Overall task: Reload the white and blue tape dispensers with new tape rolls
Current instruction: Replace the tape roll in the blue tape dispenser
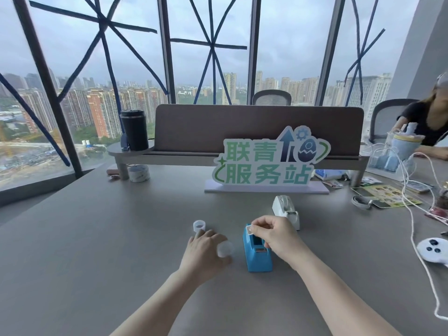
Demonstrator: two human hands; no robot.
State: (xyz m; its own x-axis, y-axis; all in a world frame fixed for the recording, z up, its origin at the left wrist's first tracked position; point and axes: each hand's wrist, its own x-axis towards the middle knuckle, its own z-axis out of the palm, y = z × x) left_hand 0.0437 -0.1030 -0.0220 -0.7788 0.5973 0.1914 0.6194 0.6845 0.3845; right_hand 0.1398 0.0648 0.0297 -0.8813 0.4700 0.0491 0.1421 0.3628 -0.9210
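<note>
Nearest the camera, the left hand (204, 251) rests on the grey table (97, 238) with its fingers curled around a pale, blurred roll of tape (225, 249), just left of the blue tape dispenser (257, 257). The right hand (276, 235) hangs over the dispenser's far end, thumb and forefinger pinching a small white piece (249, 230) (too small to identify). Beyond the left fingertips stands a small white core (199, 225); farther right sits the white tape dispenser (286, 210), then the green-lettered sign (266, 166).
</note>
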